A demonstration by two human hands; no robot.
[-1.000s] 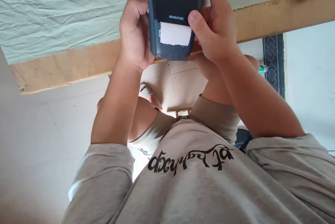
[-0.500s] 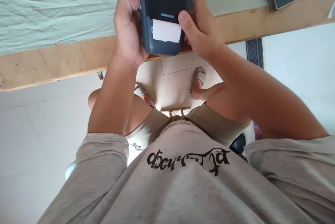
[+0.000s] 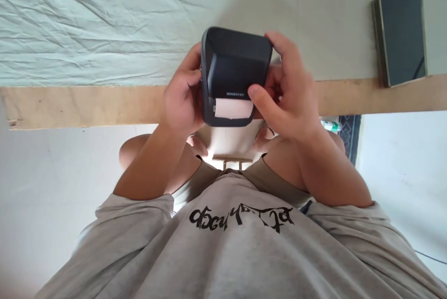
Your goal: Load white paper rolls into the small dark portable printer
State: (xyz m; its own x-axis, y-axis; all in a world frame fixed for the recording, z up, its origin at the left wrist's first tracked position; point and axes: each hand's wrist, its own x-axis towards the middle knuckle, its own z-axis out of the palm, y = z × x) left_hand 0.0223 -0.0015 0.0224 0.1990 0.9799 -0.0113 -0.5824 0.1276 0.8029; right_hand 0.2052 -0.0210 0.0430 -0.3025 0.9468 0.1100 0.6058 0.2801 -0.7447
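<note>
A dark label printer (image 3: 240,68) with NIIMBOT lettering is held between my two hands, above the front edge of the table. My left hand (image 3: 183,96) grips its left side, fingers partly hidden behind the body. My right hand (image 3: 291,91) closes on the right side, with the thumb on the front near the paper slot. From that slot hangs a short strip of white label paper (image 3: 233,108) with a slightly ragged lower edge.
A pale green cloth (image 3: 104,24) covers the table, wrinkled at the left. Along the front runs a bare wooden edge (image 3: 84,105). A dark, flat rectangular object (image 3: 403,36) lies at the right. Beneath the table, a green-and-white item (image 3: 331,125) shows by a patterned dark strip (image 3: 349,136).
The label printer and both hands now appear lower in the view, with the whole printer showing. The view has shifted to take in more of the table. My grip looks the same.
</note>
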